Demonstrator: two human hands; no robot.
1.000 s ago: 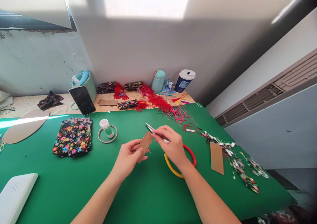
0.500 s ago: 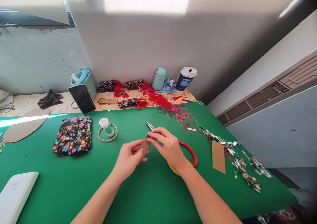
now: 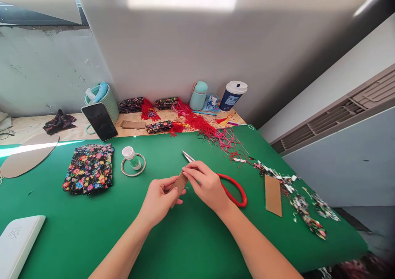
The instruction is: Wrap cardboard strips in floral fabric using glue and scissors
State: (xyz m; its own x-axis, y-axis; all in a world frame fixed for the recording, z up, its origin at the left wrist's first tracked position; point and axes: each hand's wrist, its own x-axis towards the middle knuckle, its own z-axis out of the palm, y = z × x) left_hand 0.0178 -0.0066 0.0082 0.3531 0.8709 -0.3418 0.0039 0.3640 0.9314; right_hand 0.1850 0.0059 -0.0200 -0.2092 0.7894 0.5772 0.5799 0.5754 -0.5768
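Note:
A small brown piece of cardboard (image 3: 180, 183) is held between my two hands above the green mat (image 3: 173, 246). My left hand (image 3: 160, 198) is closed on its lower end, thumb on top. At its upper end, the fingers of my right hand (image 3: 205, 184) pinch the edge. Beneath my right hand lie scissors with a red handle (image 3: 239, 192); the silver blades (image 3: 187, 156) point up and left, and part of them is covered by the hand. To the right rests another brown cardboard rectangle (image 3: 273, 196).
Left are a stack of floral fabric (image 3: 89, 168), a glue stick (image 3: 132, 159) by a metal ring (image 3: 123, 171) and a white device (image 3: 20, 242). A phone (image 3: 100, 122), red tassels (image 3: 200, 124), a mint bottle (image 3: 199, 96) and a paper cup (image 3: 233, 96) stand behind. Fabric scraps (image 3: 308, 217) lie right.
My right hand has shifted slightly down and left at the cardboard's upper end, with the wrist now covering the scissors' yellow part. The view has moved a little.

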